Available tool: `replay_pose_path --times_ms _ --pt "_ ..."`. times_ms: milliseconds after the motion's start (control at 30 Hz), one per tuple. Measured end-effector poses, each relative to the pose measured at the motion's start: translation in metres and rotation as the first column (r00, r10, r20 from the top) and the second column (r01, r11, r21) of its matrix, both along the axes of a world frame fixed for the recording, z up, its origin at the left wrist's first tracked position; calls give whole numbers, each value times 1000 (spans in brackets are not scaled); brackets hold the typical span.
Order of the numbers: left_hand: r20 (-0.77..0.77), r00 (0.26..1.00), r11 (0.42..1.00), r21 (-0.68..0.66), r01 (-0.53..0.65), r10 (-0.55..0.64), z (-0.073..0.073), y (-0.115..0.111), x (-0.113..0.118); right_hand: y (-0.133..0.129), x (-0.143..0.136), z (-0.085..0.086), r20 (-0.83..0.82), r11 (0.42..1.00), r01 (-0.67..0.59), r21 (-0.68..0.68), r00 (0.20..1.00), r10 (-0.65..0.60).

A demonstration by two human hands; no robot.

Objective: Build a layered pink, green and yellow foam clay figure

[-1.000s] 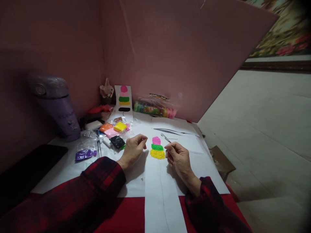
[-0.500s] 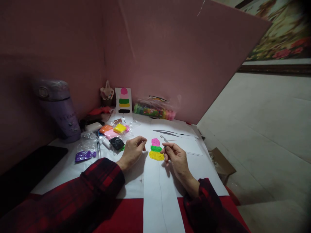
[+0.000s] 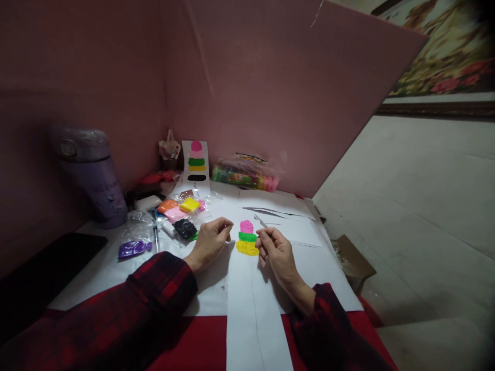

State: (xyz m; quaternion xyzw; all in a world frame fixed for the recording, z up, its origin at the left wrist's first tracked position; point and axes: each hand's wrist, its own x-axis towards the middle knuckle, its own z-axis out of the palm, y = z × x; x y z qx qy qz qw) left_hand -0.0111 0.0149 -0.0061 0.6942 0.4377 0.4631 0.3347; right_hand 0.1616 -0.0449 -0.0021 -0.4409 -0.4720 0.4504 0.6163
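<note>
A long white paper strip [image 3: 251, 309] runs toward me, with a thin wavy line down it. Near its far end sit textured patches: a yellow one [image 3: 246, 248], a green one [image 3: 247, 237] and a pink one [image 3: 246, 226], stacked in that order away from me. My left hand [image 3: 212, 240] is left of the patches, thumb and forefinger pinched; what is between them is too small to tell. My right hand [image 3: 276, 252] pinches over their right edge, its hold hidden. Just beyond its fingers a slim silver tool [image 3: 260, 221] shows, apparently lying on the paper.
At left are a purple bottle [image 3: 95, 175], a purple packet [image 3: 134, 249], a black packet [image 3: 184, 229] and several coloured clay packs [image 3: 189, 204]. A card [image 3: 196, 154] with coloured bands leans at the back. Beside it lies a bag of coloured sticks [image 3: 245, 178]. White sheets [image 3: 305, 232] lie right.
My right hand has shifted slightly left, its fingertips closing in on the edge of the yellow patch. My left hand stays pinched in place. The whole view has drifted a little.
</note>
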Motion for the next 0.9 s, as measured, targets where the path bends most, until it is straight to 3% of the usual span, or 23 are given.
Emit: replay_pose_path --times_ms 167,367,700,900 --pt "-31 999 1000 20 10 -9 0 -1 0 -3 -2 2 33 1000 -14 4 999 14" --pt "-51 999 1000 19 10 -9 1 -1 0 -3 -2 5 101 997 47 57 993 -53" --pt "-135 990 995 94 45 -32 -1 -4 0 -8 -4 3 165 998 -56 9 985 54" --pt "-148 988 991 120 54 -36 -1 -5 2 -8 -1 -1 254 998 -28 54 967 14"
